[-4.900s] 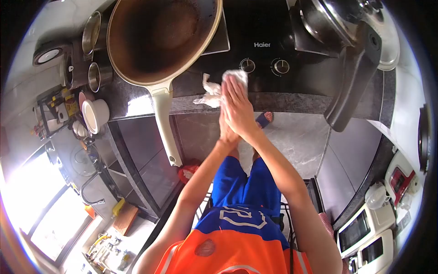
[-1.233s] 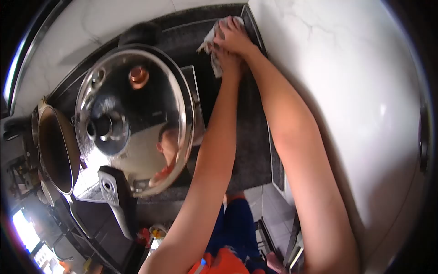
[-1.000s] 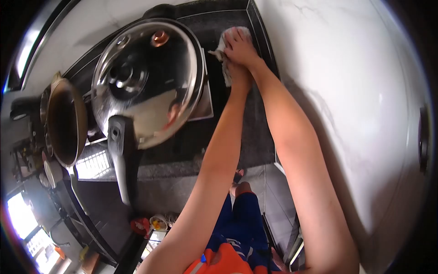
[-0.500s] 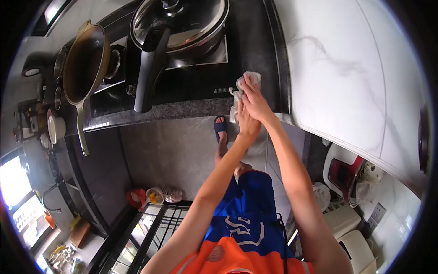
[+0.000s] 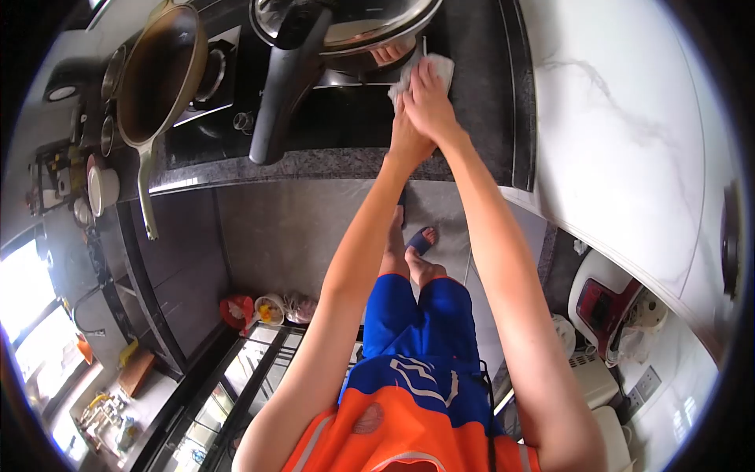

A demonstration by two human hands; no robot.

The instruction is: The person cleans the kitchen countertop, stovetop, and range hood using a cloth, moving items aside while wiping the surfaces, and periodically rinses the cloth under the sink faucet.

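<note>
A crumpled white cloth (image 5: 442,71) lies on the black cooktop (image 5: 358,118), just right of the lidded pot (image 5: 370,59). My right hand (image 5: 429,101) presses down on it, fingers together and pointing away from me. Beneath and left of it is my left hand (image 5: 409,140), partly covered by the right one, its fingertips at the cloth's lower edge. The pot's long black handle (image 5: 279,102) sticks out toward me over the counter's front edge, left of both hands.
A frying pan (image 5: 161,75) stands on the left, its pale handle (image 5: 146,189) overhanging the edge. A white bowl (image 5: 103,190) sits at the far left. Marble wall (image 5: 621,118) borders the right. Near the floor are a red bag (image 5: 237,311) and a rack (image 5: 259,370).
Compared with half a second ago, both hands and the cloth have moved away from the counter's front edge, up beside the pot. Earlier they were in the far right corner. The view has shifted.
</note>
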